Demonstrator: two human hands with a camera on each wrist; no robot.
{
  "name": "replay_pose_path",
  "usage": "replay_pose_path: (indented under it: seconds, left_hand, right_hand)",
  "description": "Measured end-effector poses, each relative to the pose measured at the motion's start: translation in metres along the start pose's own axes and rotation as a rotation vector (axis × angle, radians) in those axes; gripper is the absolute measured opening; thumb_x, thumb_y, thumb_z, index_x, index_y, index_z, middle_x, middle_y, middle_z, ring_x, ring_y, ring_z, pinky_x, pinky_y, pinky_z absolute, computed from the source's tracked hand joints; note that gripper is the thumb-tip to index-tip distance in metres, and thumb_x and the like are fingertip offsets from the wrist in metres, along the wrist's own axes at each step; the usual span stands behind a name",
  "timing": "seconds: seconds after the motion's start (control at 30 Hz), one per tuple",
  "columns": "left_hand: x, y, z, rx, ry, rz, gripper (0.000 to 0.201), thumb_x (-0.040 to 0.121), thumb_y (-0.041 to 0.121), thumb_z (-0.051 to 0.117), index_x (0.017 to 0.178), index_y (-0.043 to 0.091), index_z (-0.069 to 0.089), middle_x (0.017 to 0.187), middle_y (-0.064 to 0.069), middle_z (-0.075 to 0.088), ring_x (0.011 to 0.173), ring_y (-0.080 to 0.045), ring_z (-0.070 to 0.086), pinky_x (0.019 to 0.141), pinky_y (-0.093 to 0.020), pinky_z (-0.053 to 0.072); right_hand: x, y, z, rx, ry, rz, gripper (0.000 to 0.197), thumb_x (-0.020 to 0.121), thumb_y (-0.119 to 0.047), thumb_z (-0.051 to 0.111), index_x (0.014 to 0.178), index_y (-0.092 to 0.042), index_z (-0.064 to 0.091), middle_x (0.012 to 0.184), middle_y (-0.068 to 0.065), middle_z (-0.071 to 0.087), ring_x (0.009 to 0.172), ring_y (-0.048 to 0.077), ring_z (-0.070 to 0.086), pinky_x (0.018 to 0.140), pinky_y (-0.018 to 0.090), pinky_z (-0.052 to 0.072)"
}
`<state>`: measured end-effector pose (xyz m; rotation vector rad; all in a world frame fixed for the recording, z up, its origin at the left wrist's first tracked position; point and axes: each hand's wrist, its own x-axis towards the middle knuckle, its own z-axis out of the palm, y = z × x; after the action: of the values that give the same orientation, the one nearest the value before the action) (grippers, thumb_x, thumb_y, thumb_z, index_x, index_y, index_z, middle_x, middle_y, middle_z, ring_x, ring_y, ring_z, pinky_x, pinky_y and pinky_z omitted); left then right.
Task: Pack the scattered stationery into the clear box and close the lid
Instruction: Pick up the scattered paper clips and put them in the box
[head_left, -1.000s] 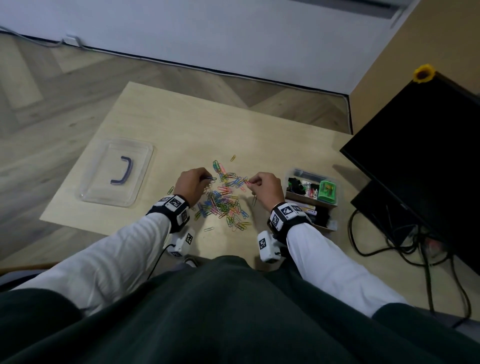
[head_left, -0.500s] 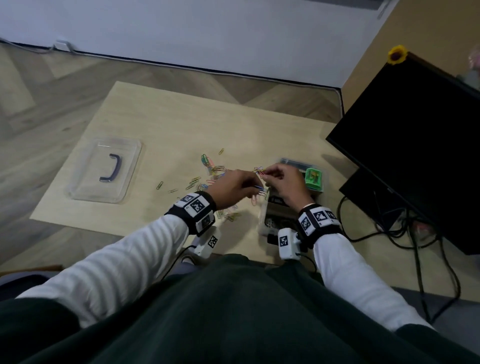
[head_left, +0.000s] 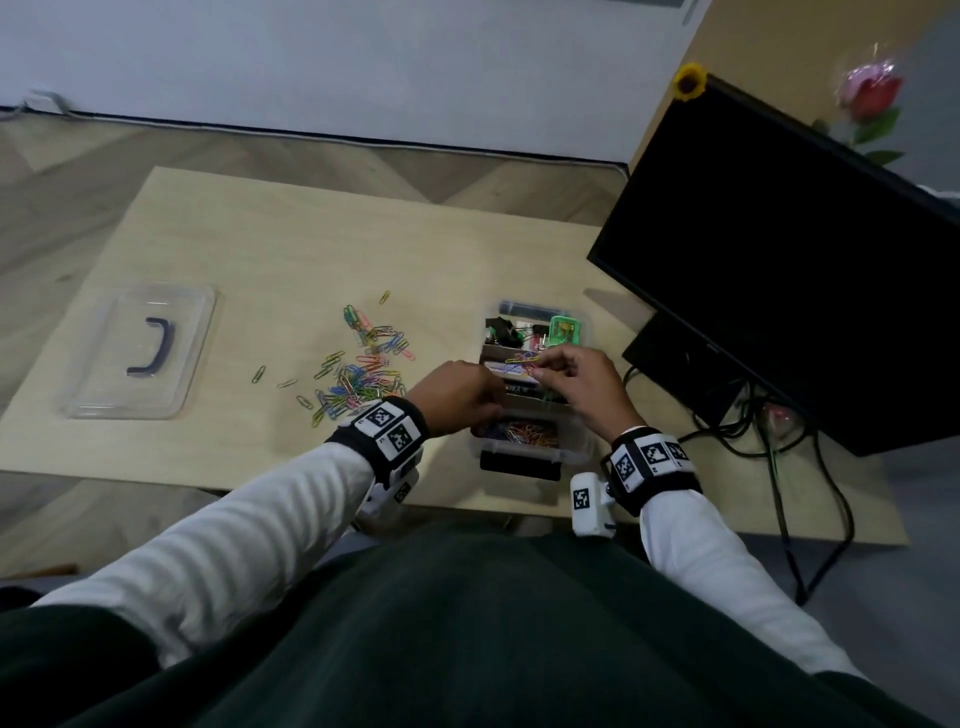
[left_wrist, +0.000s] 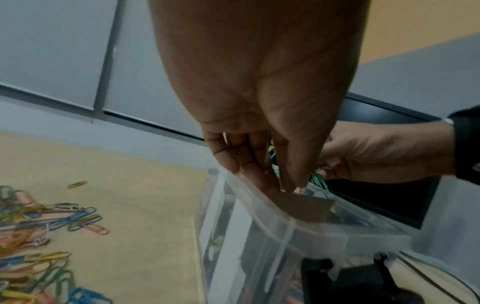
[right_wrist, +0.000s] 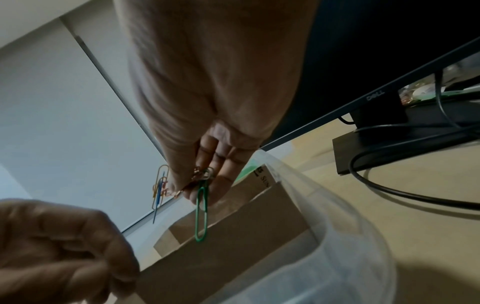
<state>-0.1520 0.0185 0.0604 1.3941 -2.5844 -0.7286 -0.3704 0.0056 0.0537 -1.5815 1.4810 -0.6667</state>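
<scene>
My right hand (head_left: 582, 384) pinches a bunch of paper clips (right_wrist: 201, 197) just above the clear box (head_left: 530, 452); they hang loosely and could fall outside. My left hand (head_left: 457, 397), fingers curled, touches its rim. Many clips (head_left: 358, 374) lie further left.

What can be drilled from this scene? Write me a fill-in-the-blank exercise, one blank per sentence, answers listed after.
1. The right hand pinches a bunch of coloured wire paper clips, and a long ____ one dangles lowest.
2. The right hand is held over the open clear plastic box, not over the ____ of loose clips on the wooden table.
3. The clear lid with a dark handle lies on the table to the ____ of the loose clips.

Missing words: green; pile; left
</scene>
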Motion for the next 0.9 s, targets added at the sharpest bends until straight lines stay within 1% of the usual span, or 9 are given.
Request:
replay_pose_path:
  seconds: [0.07, 0.17, 0.23, 0.3, 0.43, 0.57, 0.67, 0.77, 0.9]
  left_hand:
    - [0.005, -0.003, 0.000, -0.010, 0.093, -0.055, 0.015, 0.090, 0.027, 0.057, 0.091, 0.018, 0.068, 0.085, -0.004, 0.068, 0.077, -0.025, 0.063, 0.065, -0.033, 0.048]
    - [0.011, -0.013, 0.003, -0.015, 0.261, -0.187, 0.018, 0.094, 0.027, 0.052, 0.106, 0.018, 0.062, 0.092, -0.005, 0.061, 0.079, -0.025, 0.061, 0.065, -0.035, 0.049]
    - [0.014, -0.017, 0.007, -0.003, 0.288, -0.256, 0.027, 0.095, 0.028, 0.053, 0.119, 0.018, 0.056, 0.103, -0.009, 0.056, 0.087, -0.028, 0.061, 0.068, -0.036, 0.051]
    - [0.016, -0.020, 0.012, 0.022, 0.255, -0.300, 0.039, 0.096, 0.030, 0.053, 0.133, 0.019, 0.048, 0.113, -0.014, 0.053, 0.095, -0.032, 0.060, 0.071, -0.037, 0.050]
    - [0.016, -0.020, 0.020, 0.031, 0.237, -0.337, 0.047, 0.099, 0.032, 0.045, 0.144, 0.022, 0.035, 0.111, -0.016, 0.057, 0.094, -0.036, 0.061, 0.069, -0.040, 0.049]
    - [0.015, -0.018, 0.024, 0.033, 0.207, -0.353, 0.047, 0.102, 0.034, 0.039, 0.146, 0.023, 0.028, 0.106, -0.017, 0.061, 0.089, -0.036, 0.061, 0.063, -0.037, 0.044]
    - [0.014, -0.016, 0.023, 0.044, 0.195, -0.369, 0.047, 0.102, 0.033, 0.038, 0.147, 0.024, 0.027, 0.104, -0.018, 0.062, 0.088, -0.036, 0.061, 0.061, -0.035, 0.040]
    - [0.013, -0.017, 0.024, 0.043, 0.186, -0.379, 0.047, 0.103, 0.036, 0.035, 0.147, 0.025, 0.025, 0.099, -0.017, 0.063, 0.084, -0.036, 0.062, 0.060, -0.035, 0.042]
    - [0.010, -0.019, 0.026, 0.050, 0.167, -0.381, 0.049, 0.103, 0.041, 0.031, 0.149, 0.027, 0.021, 0.092, -0.016, 0.063, 0.078, -0.034, 0.061, 0.057, -0.035, 0.042]
  right_hand:
    - [-0.002, -0.001, -0.001, -0.011, -0.022, 0.004, 0.013, 0.085, -0.019, 0.076, 0.088, -0.031, 0.071, 0.084, -0.002, 0.073, 0.084, 0.023, 0.069, 0.080, 0.042, 0.059]
    - [-0.006, -0.005, -0.002, -0.053, -0.058, -0.016, 0.009, 0.086, -0.020, 0.076, 0.091, -0.027, 0.073, 0.085, -0.006, 0.072, 0.084, 0.014, 0.066, 0.075, 0.030, 0.055]
    - [-0.010, -0.010, -0.002, -0.136, -0.103, -0.055, 0.008, 0.087, -0.020, 0.074, 0.095, -0.023, 0.073, 0.086, -0.011, 0.068, 0.081, 0.003, 0.061, 0.068, 0.018, 0.046]
    - [-0.011, -0.014, 0.001, -0.234, -0.164, -0.092, 0.010, 0.089, -0.021, 0.073, 0.098, -0.024, 0.072, 0.090, -0.014, 0.066, 0.084, 0.001, 0.059, 0.068, 0.014, 0.042]
    - [-0.009, -0.017, 0.007, -0.442, -0.268, -0.131, 0.010, 0.089, -0.023, 0.071, 0.099, -0.026, 0.071, 0.099, -0.006, 0.070, 0.090, 0.009, 0.063, 0.075, 0.025, 0.045]
    - [-0.012, -0.018, 0.015, -0.605, -0.363, -0.169, 0.008, 0.091, -0.024, 0.069, 0.098, -0.024, 0.071, 0.099, -0.004, 0.071, 0.085, 0.009, 0.061, 0.070, 0.023, 0.040]
    - [-0.015, -0.017, 0.022, -0.708, -0.374, -0.188, 0.008, 0.091, -0.022, 0.068, 0.098, -0.021, 0.071, 0.102, 0.000, 0.072, 0.092, 0.017, 0.065, 0.072, 0.028, 0.045]
    - [-0.017, -0.016, 0.025, -0.720, -0.368, -0.170, 0.008, 0.090, -0.020, 0.068, 0.098, -0.020, 0.070, 0.103, 0.002, 0.072, 0.095, 0.021, 0.066, 0.077, 0.034, 0.053]
    - [-0.015, -0.016, 0.024, -0.679, -0.382, -0.143, 0.008, 0.089, -0.023, 0.066, 0.097, -0.021, 0.068, 0.104, 0.001, 0.071, 0.096, 0.020, 0.066, 0.078, 0.036, 0.053]
